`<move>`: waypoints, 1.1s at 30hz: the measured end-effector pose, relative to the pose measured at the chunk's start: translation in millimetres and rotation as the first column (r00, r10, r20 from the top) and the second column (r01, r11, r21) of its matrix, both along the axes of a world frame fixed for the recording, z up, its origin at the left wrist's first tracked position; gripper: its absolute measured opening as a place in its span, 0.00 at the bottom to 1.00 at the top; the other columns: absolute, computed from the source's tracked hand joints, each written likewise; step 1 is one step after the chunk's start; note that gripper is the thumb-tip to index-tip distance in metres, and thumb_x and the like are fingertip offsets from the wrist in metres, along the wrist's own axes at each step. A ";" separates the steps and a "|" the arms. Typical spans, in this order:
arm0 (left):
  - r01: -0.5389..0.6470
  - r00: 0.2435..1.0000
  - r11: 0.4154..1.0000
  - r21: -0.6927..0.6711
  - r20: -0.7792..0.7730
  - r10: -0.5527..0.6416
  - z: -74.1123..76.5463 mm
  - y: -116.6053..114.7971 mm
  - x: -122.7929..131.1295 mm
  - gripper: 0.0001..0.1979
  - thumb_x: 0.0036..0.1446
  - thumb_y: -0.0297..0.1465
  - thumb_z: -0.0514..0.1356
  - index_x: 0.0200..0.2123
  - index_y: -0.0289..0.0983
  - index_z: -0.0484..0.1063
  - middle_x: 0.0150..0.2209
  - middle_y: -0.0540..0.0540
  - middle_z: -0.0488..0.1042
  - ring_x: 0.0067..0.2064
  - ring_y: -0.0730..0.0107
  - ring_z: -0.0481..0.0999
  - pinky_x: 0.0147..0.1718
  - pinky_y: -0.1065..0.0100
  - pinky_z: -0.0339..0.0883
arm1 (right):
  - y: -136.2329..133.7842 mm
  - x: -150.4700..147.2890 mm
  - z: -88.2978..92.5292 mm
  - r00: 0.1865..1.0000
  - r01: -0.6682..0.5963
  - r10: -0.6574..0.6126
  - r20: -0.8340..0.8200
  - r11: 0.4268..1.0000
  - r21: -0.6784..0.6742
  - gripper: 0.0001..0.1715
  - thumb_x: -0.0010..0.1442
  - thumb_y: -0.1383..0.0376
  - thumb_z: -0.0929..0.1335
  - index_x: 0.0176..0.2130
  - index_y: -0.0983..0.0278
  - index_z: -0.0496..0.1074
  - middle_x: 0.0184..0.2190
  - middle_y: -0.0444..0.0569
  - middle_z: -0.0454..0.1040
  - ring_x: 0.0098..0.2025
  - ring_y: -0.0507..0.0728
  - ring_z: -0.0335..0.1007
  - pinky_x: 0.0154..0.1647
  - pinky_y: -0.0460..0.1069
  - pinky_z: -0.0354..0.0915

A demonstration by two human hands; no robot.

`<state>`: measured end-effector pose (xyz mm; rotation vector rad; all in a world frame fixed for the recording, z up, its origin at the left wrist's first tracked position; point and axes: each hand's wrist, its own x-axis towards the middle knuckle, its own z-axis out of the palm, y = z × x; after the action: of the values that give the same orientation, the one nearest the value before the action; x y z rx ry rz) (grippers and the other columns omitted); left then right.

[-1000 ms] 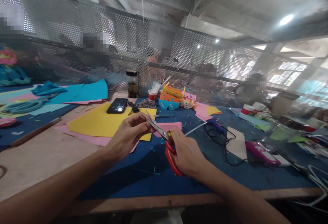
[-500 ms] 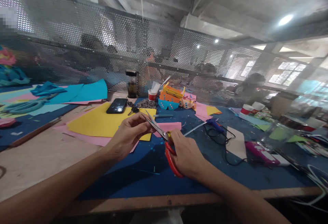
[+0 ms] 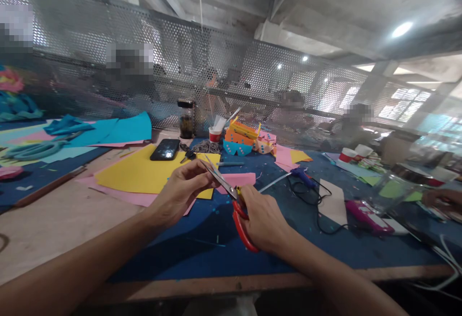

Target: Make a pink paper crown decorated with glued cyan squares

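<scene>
In the head view, my right hand [image 3: 265, 215] is closed around the red handles of a pair of scissors [image 3: 240, 227]. The blades point up and left, towards my left hand [image 3: 187, 186]. That hand is pinched at the blades; whatever its fingertips hold is too small or hidden to name. A small yellow bit with dark dots shows beside the scissors' pivot, at my right fingers. Beneath and behind my hands lie a yellow sheet [image 3: 133, 174] and a pink paper piece [image 3: 240, 179] on the blue mat [image 3: 202, 263].
A phone [image 3: 165, 149] rests on the yellow sheet, with a lidded jar [image 3: 186, 119] behind. Dotted paper crafts [image 3: 238, 138] stand at the back. To the right are a blue glue gun [image 3: 303, 177] with its cord and a clear jar [image 3: 390, 190]. Another person's hand [image 3: 443, 203] reaches in.
Another person's hand has come into view at the right edge, among the things there. My two hands and the scissors have hardly moved.
</scene>
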<state>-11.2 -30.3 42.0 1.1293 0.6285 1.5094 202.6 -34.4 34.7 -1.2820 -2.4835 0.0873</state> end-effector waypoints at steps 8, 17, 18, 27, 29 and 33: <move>-0.007 1.000 1.000 -0.005 -0.016 0.007 0.1 -0.8 -0.2 0.05 0.52 0.29 0.71 0.31 0.36 0.79 0.29 0.49 0.78 0.33 0.71 0.78 0.39 0.69 0.74 | -0.1 -1.4 -0.2 1.000 0.001 -0.001 -0.016 1.000 0.001 0.05 0.60 0.67 0.64 0.39 0.62 0.64 0.35 0.47 0.72 0.28 0.54 0.62 0.28 0.50 0.40; 0.009 0.999 1.000 0.012 -0.044 -0.008 -1.4 -0.1 -2.2 0.05 0.53 0.29 0.71 0.30 0.36 0.78 0.29 0.49 0.79 0.33 0.72 0.78 0.39 0.71 0.72 | 2.6 1.4 -1.3 0.999 0.007 -0.005 -0.043 0.999 0.035 0.03 0.59 0.68 0.65 0.37 0.63 0.66 0.32 0.46 0.72 0.28 0.54 0.63 0.29 0.50 0.41; 0.010 0.999 1.000 0.013 -0.048 -0.009 -1.3 0.0 -2.4 0.05 0.53 0.29 0.71 0.29 0.36 0.78 0.29 0.49 0.79 0.33 0.72 0.78 0.39 0.71 0.72 | 3.5 1.8 -2.3 0.999 0.004 -0.002 -0.050 0.999 0.042 0.03 0.59 0.68 0.65 0.37 0.63 0.67 0.32 0.46 0.72 0.28 0.54 0.62 0.29 0.50 0.41; 0.024 0.997 0.999 -0.045 -0.077 -0.028 -0.2 -0.6 -1.5 0.06 0.53 0.31 0.71 0.29 0.37 0.78 0.29 0.48 0.78 0.34 0.71 0.77 0.39 0.70 0.72 | 22.0 9.0 -3.0 0.988 0.033 -0.011 -0.154 0.990 0.139 0.08 0.66 0.62 0.64 0.33 0.62 0.65 0.29 0.43 0.71 0.27 0.52 0.63 0.29 0.48 0.47; 0.027 0.996 0.997 -0.071 -0.083 -0.033 -1.8 0.1 -1.5 0.06 0.53 0.32 0.71 0.29 0.37 0.78 0.29 0.48 0.78 0.35 0.70 0.77 0.39 0.69 0.72 | 30.9 15.1 4.7 0.985 0.107 -0.084 -0.150 0.982 0.156 0.12 0.67 0.57 0.64 0.34 0.61 0.66 0.30 0.44 0.72 0.29 0.53 0.65 0.30 0.47 0.49; 0.049 0.992 0.993 -0.110 -0.112 -0.062 -6.5 2.4 -1.3 0.07 0.53 0.33 0.71 0.30 0.37 0.79 0.30 0.49 0.78 0.35 0.70 0.77 0.38 0.69 0.70 | 55.0 37.5 21.8 0.967 0.255 -0.249 -0.061 0.957 0.140 0.22 0.63 0.45 0.66 0.35 0.61 0.68 0.32 0.47 0.75 0.31 0.56 0.69 0.29 0.47 0.49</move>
<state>-12.5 -28.0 35.5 1.1476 0.7420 1.3547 240.1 20.6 56.4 -1.5028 -2.2232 -0.1279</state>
